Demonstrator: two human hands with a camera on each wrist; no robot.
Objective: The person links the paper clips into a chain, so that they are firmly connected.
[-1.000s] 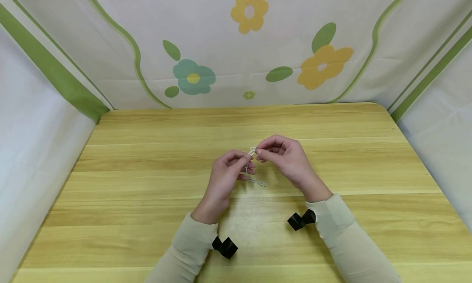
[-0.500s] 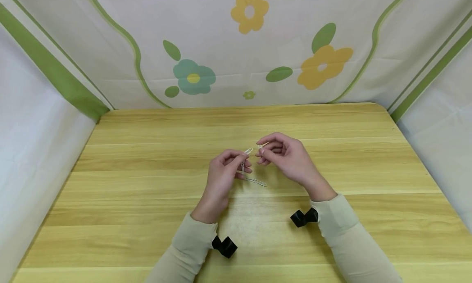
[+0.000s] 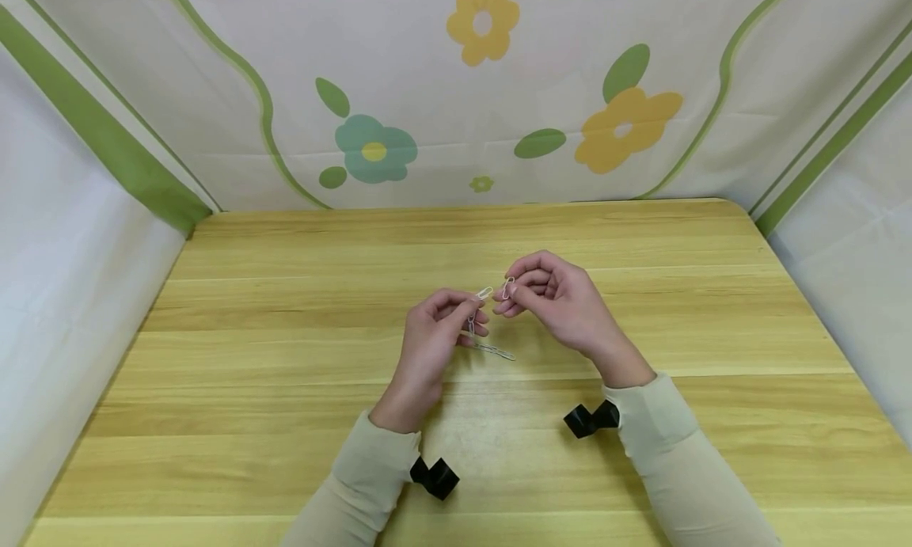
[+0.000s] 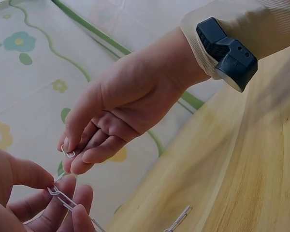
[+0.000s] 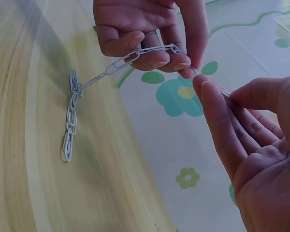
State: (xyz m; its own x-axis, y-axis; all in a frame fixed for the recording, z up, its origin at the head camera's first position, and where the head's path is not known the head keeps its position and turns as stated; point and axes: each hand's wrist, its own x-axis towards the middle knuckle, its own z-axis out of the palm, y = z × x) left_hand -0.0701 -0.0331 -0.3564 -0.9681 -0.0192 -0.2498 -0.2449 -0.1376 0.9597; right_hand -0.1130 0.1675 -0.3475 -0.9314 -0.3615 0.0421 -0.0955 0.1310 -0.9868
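My left hand [image 3: 431, 337] pinches the upper end of a chain of white paper clips [image 5: 71, 121] between thumb and forefinger. One end clip [image 3: 485, 293] sticks out past its fingertips. From there the chain runs over the other fingers, and its lower part lies on the table. Just to the right, my right hand [image 3: 570, 305] pinches a single white paper clip [image 4: 66, 153] between thumb and forefinger. That clip is partly hidden by the fingers in the right wrist view. A small gap shows between the two clips in the head view.
The wooden table [image 3: 249, 357] spreads around both hands. Behind it hangs a white curtain [image 3: 427, 80] printed with flowers, and white cloth walls stand at both sides. Black wrist cameras [image 3: 436, 479] sit at both sleeve cuffs.
My right hand has drawn away from the chain's end, slightly up and right, and its paper clip now shows more fully. My left hand has shifted slightly left with the chain.
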